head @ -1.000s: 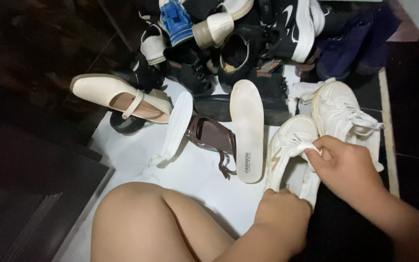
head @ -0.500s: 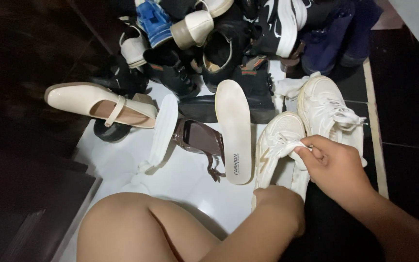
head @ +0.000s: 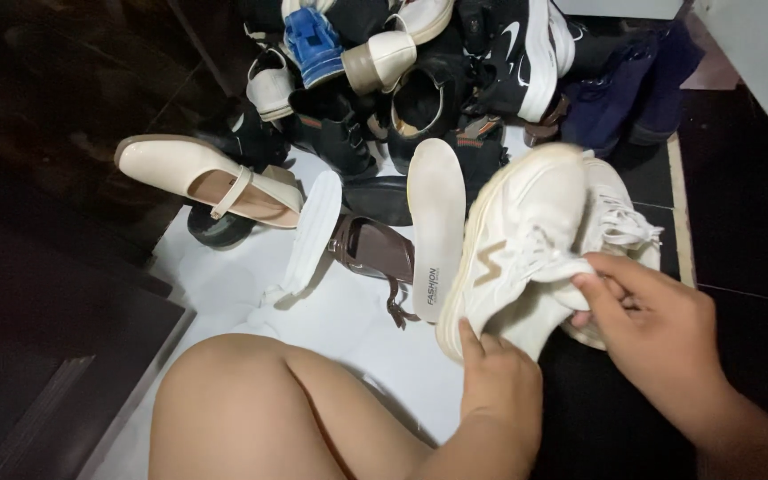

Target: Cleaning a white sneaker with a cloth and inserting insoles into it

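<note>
A cream-white sneaker is lifted and tilted on its side above the floor. My left hand grips its heel from below, thumb on the sole edge. My right hand pinches the tongue or lace area at the shoe's opening. Its matching white sneaker lies just behind, partly hidden. A white insole lies flat to the left of the held shoe.
A second white insole and a brown strappy sandal lie on the white floor. A cream buckled flat sits at left. A pile of several dark and light shoes fills the back. My bare knee is in front.
The nearer white sneaker has been raised off the floor and tipped onto its side between both hands. My left hand shifted under its heel.
</note>
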